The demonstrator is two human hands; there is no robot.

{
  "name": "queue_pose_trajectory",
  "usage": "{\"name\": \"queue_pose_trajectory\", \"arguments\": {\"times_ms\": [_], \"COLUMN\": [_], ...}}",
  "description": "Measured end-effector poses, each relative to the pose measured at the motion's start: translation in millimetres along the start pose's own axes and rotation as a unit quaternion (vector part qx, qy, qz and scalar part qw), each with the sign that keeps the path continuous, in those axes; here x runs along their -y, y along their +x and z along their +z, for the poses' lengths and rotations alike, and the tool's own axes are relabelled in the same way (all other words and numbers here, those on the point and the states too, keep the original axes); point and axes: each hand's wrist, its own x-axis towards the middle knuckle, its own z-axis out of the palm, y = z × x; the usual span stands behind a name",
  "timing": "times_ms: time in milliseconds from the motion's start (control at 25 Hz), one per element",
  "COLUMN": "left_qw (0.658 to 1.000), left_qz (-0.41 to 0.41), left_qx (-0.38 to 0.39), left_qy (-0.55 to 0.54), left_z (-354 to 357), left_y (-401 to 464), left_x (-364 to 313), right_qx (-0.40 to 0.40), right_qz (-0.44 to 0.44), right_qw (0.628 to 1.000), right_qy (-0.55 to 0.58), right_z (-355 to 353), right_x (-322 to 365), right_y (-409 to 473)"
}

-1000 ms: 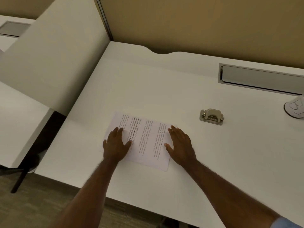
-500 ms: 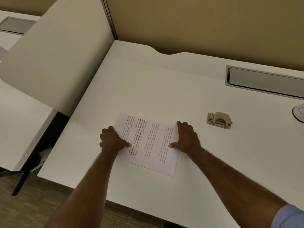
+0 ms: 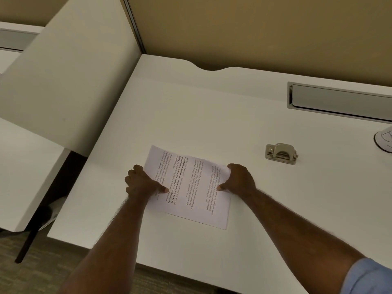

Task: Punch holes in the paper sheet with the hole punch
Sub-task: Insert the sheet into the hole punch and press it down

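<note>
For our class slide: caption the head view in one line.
Both hands, left hand and right hand, grip the printed sheet; hole punch waits untouched.

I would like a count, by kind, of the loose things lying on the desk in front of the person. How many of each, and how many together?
Printed paper sheet: 1
Metal hole punch: 1
Round white item with drawn lines, partly cut off at the right edge: 1
Total: 3

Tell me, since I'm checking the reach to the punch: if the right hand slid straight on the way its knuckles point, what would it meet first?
Probably nothing: the right hand points up the bare white desk; the silver metal hole punch sits off to its right, though depth is unclear.
</note>
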Motion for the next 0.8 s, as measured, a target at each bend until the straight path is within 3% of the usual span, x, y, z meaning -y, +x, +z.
{"name": "queue_pose_trajectory", "arguments": {"times_ms": [200, 320, 800], "left_qw": [0.998, 0.997, 0.999], "left_qz": [0.005, 0.011, 0.024], "left_qx": [0.018, 0.022, 0.046], "left_qy": [-0.058, -0.075, 0.007], "left_z": [2, 3, 5], "left_y": [-2, -4, 0], "left_x": [12, 15, 9], "right_qx": [-0.083, -0.081, -0.010], "right_qz": [0.083, 0.139, 0.176], "right_qw": [0.955, 0.921, 0.940], "right_qy": [0.271, 0.355, 0.293], "right_z": [23, 36, 42], "right_x": [-1, 1, 1], "right_y": [-45, -67, -65]}}
